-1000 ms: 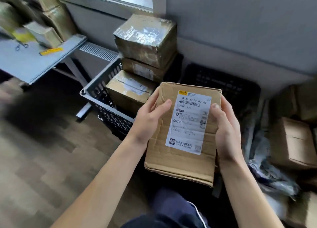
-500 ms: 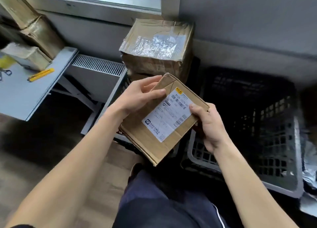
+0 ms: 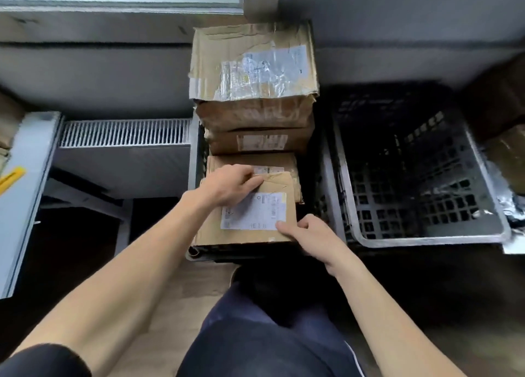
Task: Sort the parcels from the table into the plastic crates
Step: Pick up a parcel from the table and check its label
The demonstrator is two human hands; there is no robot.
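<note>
A flat brown cardboard parcel (image 3: pixel 252 215) with a white shipping label lies at the near end of the left black plastic crate (image 3: pixel 196 149), on top of another parcel. My left hand (image 3: pixel 227 185) grips its far left edge, fingers curled over the top. My right hand (image 3: pixel 315 237) pinches its near right corner, thumb on top. Further back in the same crate stand three stacked boxes, the top one a large taped box (image 3: pixel 252 64). The right crate (image 3: pixel 420 238) holds no parcels that I can see.
A grey table (image 3: pixel 25 178) with a yellow cutter (image 3: pixel 11 178) stands at the left, a radiator (image 3: pixel 125 132) beside it under the window. More parcels (image 3: pixel 505 155) and grey bags lie at the far right. My knee is directly below the crates.
Both hands have lowered the parcel from in front of me down flat into the near end of the left crate. My view has tilted down over the crates.
</note>
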